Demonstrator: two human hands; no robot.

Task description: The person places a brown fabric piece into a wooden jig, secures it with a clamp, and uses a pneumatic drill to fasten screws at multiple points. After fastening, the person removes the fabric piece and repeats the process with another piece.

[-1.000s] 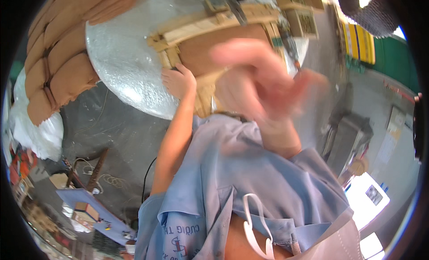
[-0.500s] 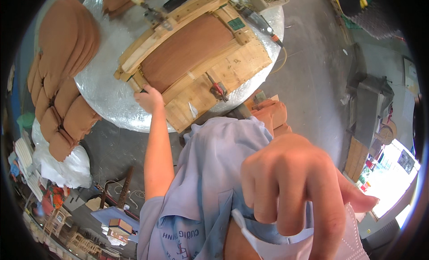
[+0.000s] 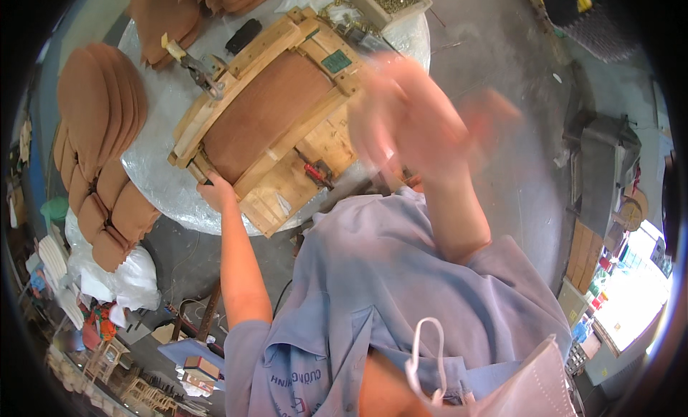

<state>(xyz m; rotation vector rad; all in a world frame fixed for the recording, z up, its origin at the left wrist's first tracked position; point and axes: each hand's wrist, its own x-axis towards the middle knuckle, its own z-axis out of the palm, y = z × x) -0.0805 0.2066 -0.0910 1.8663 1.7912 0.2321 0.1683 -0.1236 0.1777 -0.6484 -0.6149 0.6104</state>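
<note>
Holding the frame (image 3: 292,139), the left hand (image 3: 218,193) might lose it on slippery wrap (image 3: 161,112); the right hand (image 3: 416,120) looks empty.

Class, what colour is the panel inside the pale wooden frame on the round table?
The panel is reddish-brown; it shows best in the head view.

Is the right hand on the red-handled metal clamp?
No, the blurred bare right hand is apart from the red-handled metal clamp, with pale wooden board visible between them.
</note>
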